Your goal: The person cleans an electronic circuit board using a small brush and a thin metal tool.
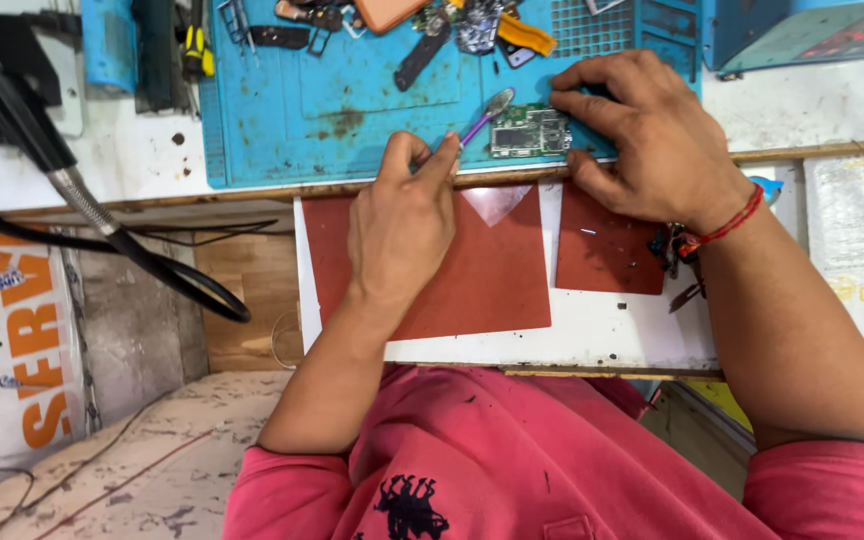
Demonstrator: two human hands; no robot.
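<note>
Two hands, left fingers [439,152] pinching purple tool [484,114], right fingers [582,105] pressing circuit board [530,131]

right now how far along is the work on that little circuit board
Done: the green circuit board lies bare on the blue work mat, with loose parts spread above it. In hand: the right hand pins the board while the left hand holds a purple-handled tool at its edge. Left: the board is still out, nothing reassembled.

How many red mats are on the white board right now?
2: a large red mat under the left hand, and a small one below the right hand. Hands may hide more.
</note>
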